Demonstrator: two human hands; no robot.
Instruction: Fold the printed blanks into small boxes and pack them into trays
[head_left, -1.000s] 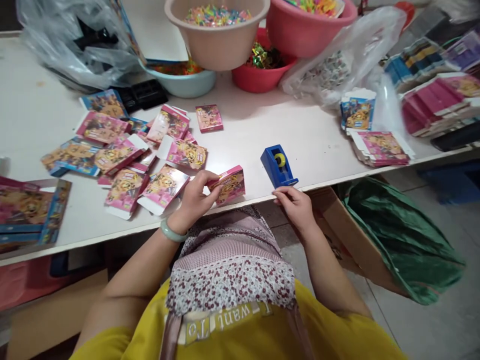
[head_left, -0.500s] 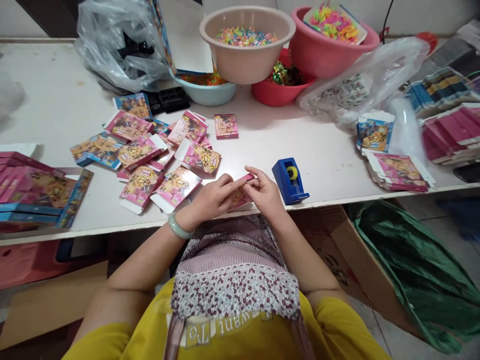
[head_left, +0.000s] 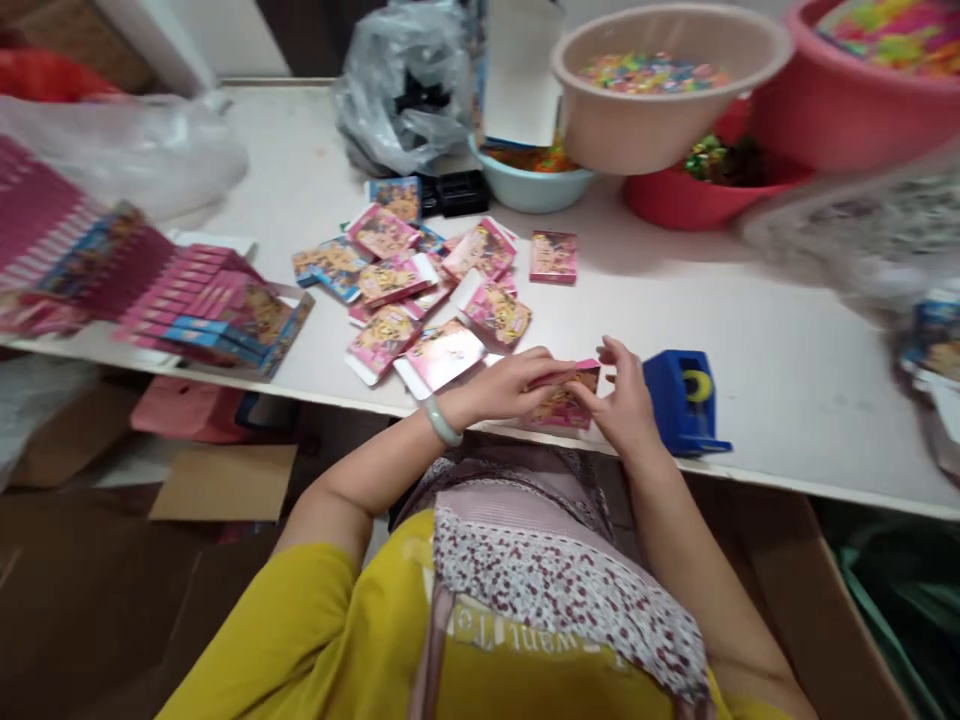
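At the table's front edge a small pink cardboard box [head_left: 564, 405] with a printed picture is between my two hands. My left hand [head_left: 517, 385], with a pale green bangle at the wrist, closes over the box's left side. My right hand [head_left: 626, 405] has its thumb on the box's right part, and its index finger is raised off it. The palms hide parts of the box. Just right of my right hand stands a blue tape dispenser [head_left: 675, 405] with a yellow roll. Left of my hands lies a loose pile of pink and blue boxes [head_left: 394, 275], some with white flaps open.
A single pink box [head_left: 553, 256] lies behind my hands. Stacked flat boxes [head_left: 217, 300] stand at the left. Along the back are a beige basin [head_left: 600, 130] of small colourful pieces, a light blue basin [head_left: 536, 188], a red basin [head_left: 690, 205] and a plastic bag [head_left: 405, 90].
The view has swung left, so the table's things appear farther right and more stacked boxes show. More of the pink box's printed face is visible, and my right fingers have spread.
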